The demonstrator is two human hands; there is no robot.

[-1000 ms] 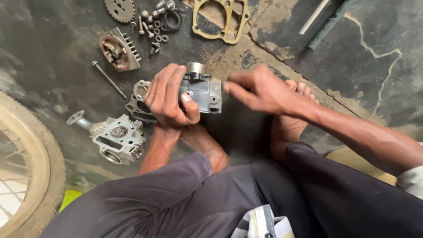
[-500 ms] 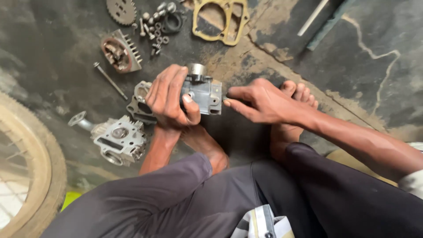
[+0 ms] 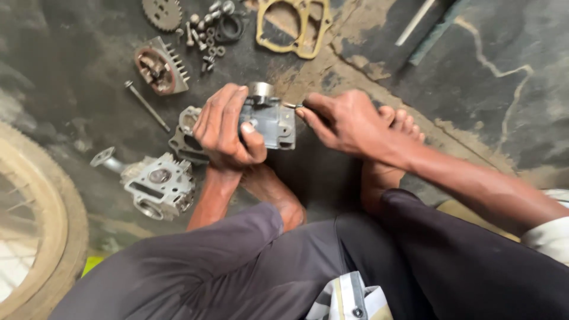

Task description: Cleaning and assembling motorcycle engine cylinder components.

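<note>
- My left hand [image 3: 228, 127] is wrapped around the grey cast-metal engine block [image 3: 269, 121], fingers over its top and thumb pressed on its near face, holding it above the dark, stained concrete floor [image 3: 504, 53] at the centre of my view.
- My right hand [image 3: 344, 121] comes in from 3 o'clock, its fingertips pinched on a small thin metal piece [image 3: 290, 105] that meets the block's right upper edge; what kind of piece it is I cannot tell.
- A short round grey sleeve [image 3: 261, 90] stands out of the block at 12 o'clock.
- At 8 o'clock from the block a silver finned cylinder head [image 3: 157, 185] lies on the floor, apart from my hands.
- Half hidden under my left hand, a flat grey metal cover [image 3: 185, 131] lies at 9 o'clock.
- At 10 o'clock sit a long dark bolt [image 3: 146, 105] and a finned grey housing with a rusty round hollow [image 3: 159, 65].
- At 12 o'clock lie a toothed sprocket [image 3: 161, 13], loose small bolts and washers [image 3: 204, 35] and a yellowish gasket [image 3: 296, 26].
- A spoked wheel with a tan tyre [image 3: 35, 219] fills 8 o'clock.
- My bare feet [image 3: 385, 154] rest below the block.
</note>
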